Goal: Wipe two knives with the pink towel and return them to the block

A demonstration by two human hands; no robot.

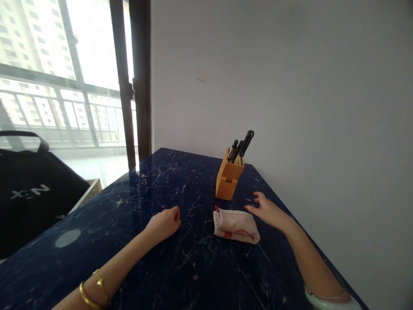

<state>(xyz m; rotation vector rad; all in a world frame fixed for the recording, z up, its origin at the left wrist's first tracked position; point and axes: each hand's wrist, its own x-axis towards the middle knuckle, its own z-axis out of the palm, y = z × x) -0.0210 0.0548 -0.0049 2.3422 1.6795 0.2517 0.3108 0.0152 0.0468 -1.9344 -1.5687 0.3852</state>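
Centrally, a folded white cloth [235,226] with red marks lies on a dark blue marbled counter [97,258], between two hands held well apart. The right hand [267,215] is open just beside the cloth, apparently not touching it. The left hand [164,224] rests curled, seemingly holding nothing. A wooden knife block [229,176] stands back near the wall [290,107], away from both hands.

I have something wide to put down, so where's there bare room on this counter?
The widest bare patch of the dark blue marble-pattern counter lies beyond the left hand, left of the wooden knife block. A narrower strip runs between that hand and the folded cloth. It's crowded near the wall, where the block, cloth and right hand bunch together.
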